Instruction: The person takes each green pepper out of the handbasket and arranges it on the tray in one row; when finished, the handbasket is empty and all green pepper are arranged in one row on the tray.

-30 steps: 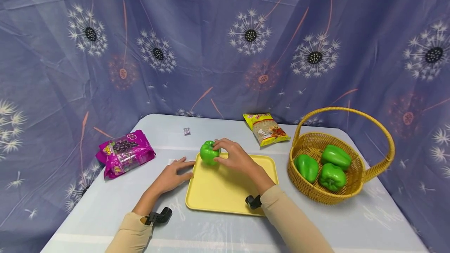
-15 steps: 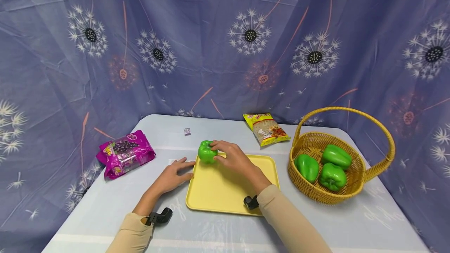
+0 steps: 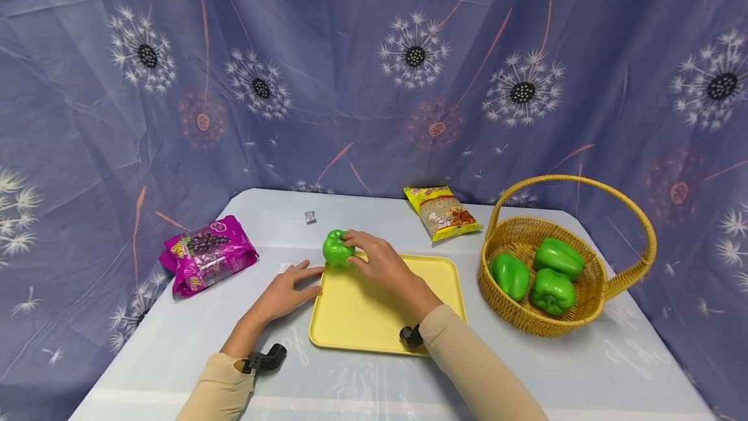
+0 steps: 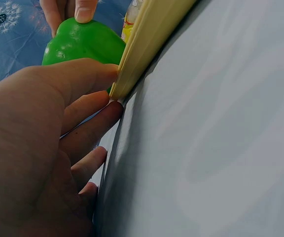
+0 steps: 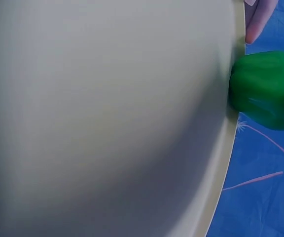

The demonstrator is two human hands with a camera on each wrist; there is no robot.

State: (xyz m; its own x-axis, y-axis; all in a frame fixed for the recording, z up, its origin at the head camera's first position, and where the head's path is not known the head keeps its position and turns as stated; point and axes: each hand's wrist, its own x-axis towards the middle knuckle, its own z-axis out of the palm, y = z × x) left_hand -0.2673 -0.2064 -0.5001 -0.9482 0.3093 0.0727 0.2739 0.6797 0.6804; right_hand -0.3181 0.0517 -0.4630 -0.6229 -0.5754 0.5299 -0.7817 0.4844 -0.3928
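My right hand (image 3: 382,266) grips a shiny green bell pepper (image 3: 336,251) between thumb and fingers, over the far left corner of a yellow tray (image 3: 368,320). In the right wrist view the bell pepper (image 5: 263,91) overlaps the tray's rim (image 5: 216,182); whether it rests there I cannot tell. My left hand (image 3: 286,294) lies at the tray's left side. The left wrist view shows the fingers and thumb of this hand (image 4: 48,118) extended against the outer rim, close to the bell pepper (image 4: 83,42).
On the right stands a wicker basket (image 3: 487,288) with a tall handle and three green bell peppers (image 3: 552,291) inside. A yellow food packet (image 3: 444,213) lies behind the tray. Further left are a purple grape-print bag (image 3: 213,255) and a tiny wrapped packet (image 3: 310,217).
The right hand has carried the bell pepper a short way left and slightly away, to the tray's far left corner. The left hand stays in place.
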